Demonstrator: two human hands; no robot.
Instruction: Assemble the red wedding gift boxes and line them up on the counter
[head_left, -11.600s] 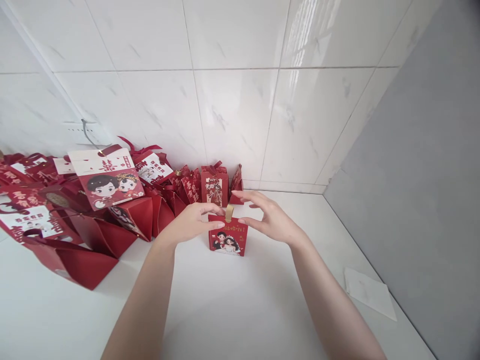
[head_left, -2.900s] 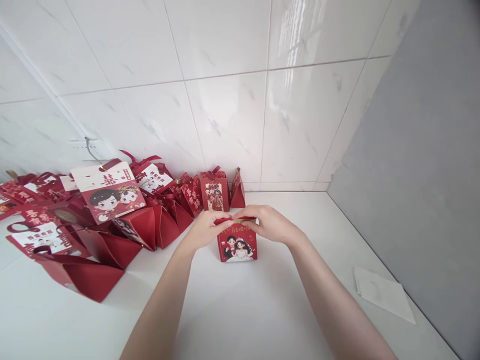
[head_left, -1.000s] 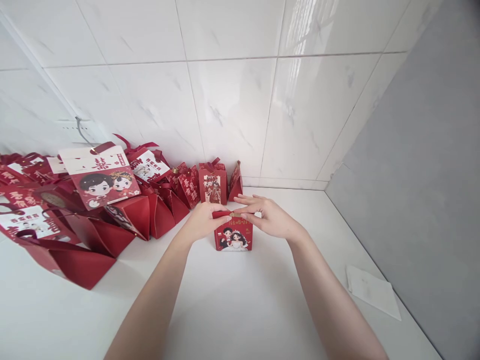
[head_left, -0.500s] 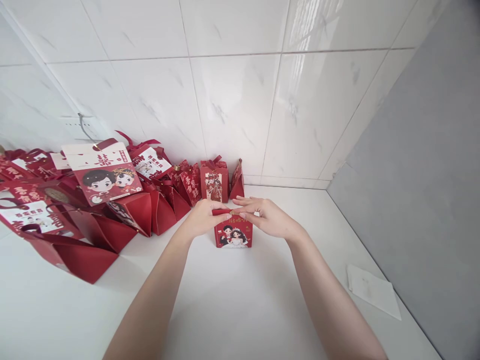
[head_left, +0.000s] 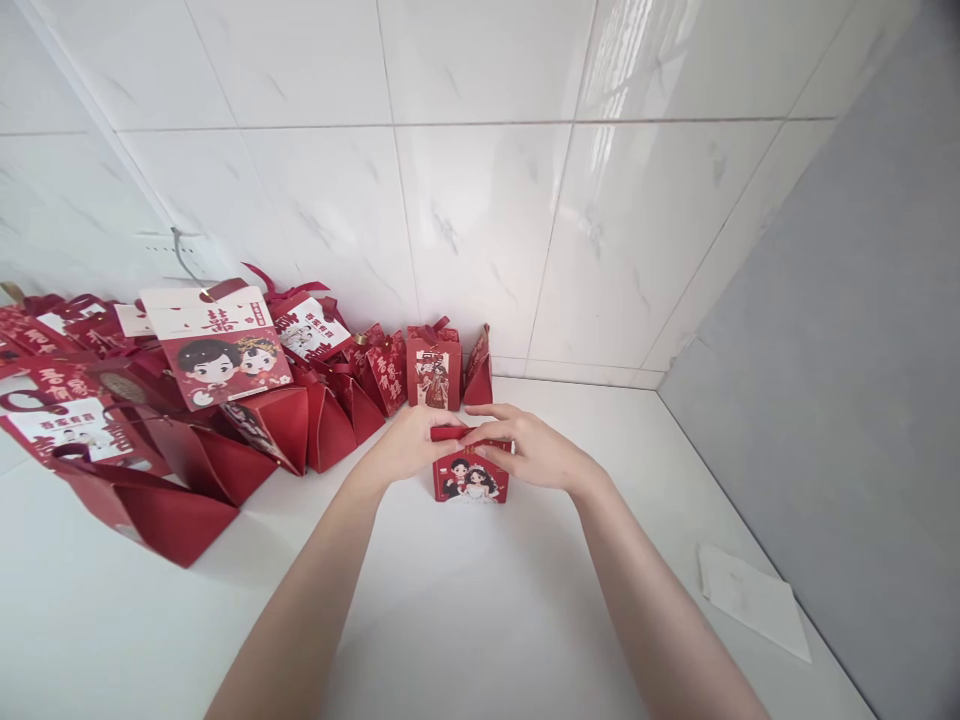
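A small red gift box with a cartoon bride and groom on its front stands upright on the white table. At its upper left edge, my left hand is closed on the box, thumb across the front. My right hand holds the top from the right, its thumb over the front and its fingers reaching over the upper edge. My fingers cover much of the box's top, where part of a dark red opening or flap shows.
Several red gift bags and boxes with ribbons crowd the left side. Behind my hands, a red ribboned box and a narrow red box stand near the tiled wall. A white paper sheet lies by the grey right-hand wall.
My right hand's fingers have shifted a little at the box top, covering more of the gold lettering. The whole view has moved slightly. Both hands stay at the box.
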